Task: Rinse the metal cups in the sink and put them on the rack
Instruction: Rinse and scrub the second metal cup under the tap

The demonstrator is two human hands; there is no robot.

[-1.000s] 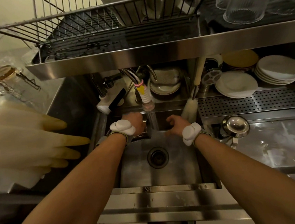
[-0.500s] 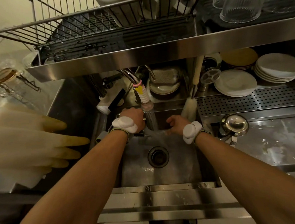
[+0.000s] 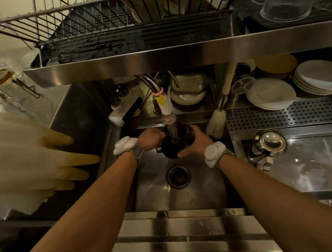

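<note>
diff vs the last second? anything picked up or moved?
Both hands have come up from low at the back of the sink: the left hand and right hand now hold a metal cup under the running tap. No cup was clearly visible before. Rack and plates unchanged.

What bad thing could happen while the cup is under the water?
The metal cup is wet and held between the left hand and right hand, so it might slip into the sink. Water from the faucet could also splash out over the cup's rim.
</note>
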